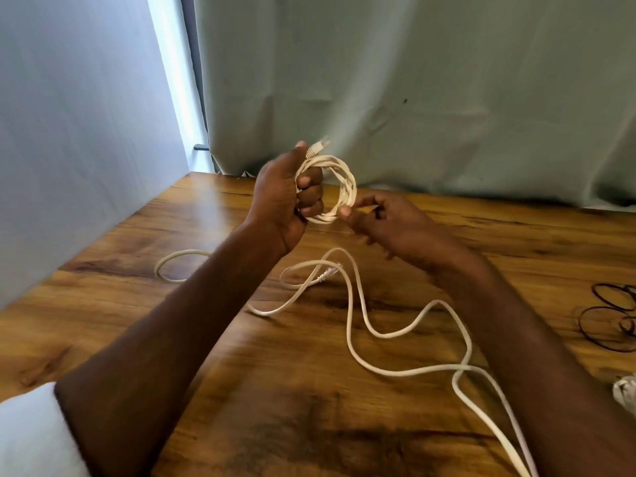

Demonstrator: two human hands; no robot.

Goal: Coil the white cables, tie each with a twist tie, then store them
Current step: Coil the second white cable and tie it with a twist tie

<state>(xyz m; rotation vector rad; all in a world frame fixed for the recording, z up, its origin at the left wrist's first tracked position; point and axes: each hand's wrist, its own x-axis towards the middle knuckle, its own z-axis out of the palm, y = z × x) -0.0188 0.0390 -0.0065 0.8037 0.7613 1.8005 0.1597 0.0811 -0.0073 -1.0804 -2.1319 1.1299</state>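
My left hand (289, 196) is raised above the wooden table (516, 242) and grips a small coil of white cable (346, 182), with a plug end sticking up past the thumb. My right hand (389, 223) is beside the coil's lower right edge, its thumb and fingers pinched together at the coil; whether they hold a tie is too blurred to tell. A second white cable (354, 304) lies loose on the table below, looping from the left to the lower right edge.
Several thin black twist ties (609, 315) lie at the table's right edge. A white bundle (626, 394) peeks in at the far right. A grey-green curtain (413, 80) hangs behind the table, and a white sleeve (31, 438) fills the lower left corner.
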